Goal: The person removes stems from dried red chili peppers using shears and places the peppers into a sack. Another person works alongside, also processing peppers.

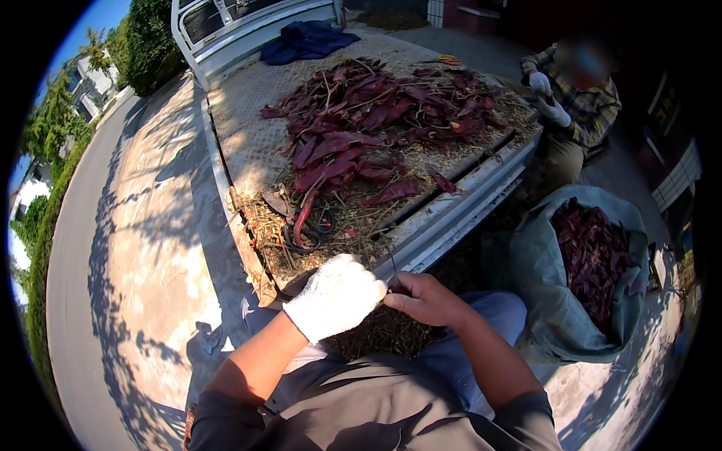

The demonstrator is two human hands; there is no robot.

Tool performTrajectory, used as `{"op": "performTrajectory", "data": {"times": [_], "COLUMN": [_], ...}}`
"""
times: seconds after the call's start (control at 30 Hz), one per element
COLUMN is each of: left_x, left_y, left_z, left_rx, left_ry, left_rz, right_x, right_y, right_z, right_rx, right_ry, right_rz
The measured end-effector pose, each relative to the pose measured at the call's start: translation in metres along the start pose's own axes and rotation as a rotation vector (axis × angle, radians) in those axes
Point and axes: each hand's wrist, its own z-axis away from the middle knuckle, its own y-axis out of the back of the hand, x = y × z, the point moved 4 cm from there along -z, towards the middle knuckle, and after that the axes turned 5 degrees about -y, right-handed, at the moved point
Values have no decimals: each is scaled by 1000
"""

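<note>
My left hand [341, 296], in a white knit glove, is closed at the bed's near edge and touches my bare right hand [423, 297]. Between the right thumb and fingers shows a small dark red piece, apparently of a dried chili pepper [399, 288], with a thin stem rising above it. What the gloved fingers hold is hidden. Beyond my hands lies a heap of dried red chili peppers [361, 113] on the metal bed of a vehicle [254, 135]. A pair of black-handled scissors [307, 231] lies in the stem scraps, with one chili across its handles.
A green woven sack [530, 270] of dried chilies stands at the right. Past it sits a co-worker [581, 107] in a plaid shirt and white gloves. Orange-handled scissors [449, 60] and a dark blue cloth [307, 42] lie on the far bed. A metal rail [451, 214] edges the bed.
</note>
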Motion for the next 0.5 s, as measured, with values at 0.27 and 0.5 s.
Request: {"op": "performTrajectory", "data": {"times": [0.27, 0.5], "left_x": [4, 9], "left_y": [-9, -19], "left_z": [7, 13], "left_rx": [-122, 20], "left_ry": [62, 240], "left_rz": [68, 151], "right_x": [0, 13], "right_y": [-4, -24], "right_z": [-2, 6], "right_rx": [-43, 193], "right_ry": [175, 15], "right_rz": [228, -270]}}
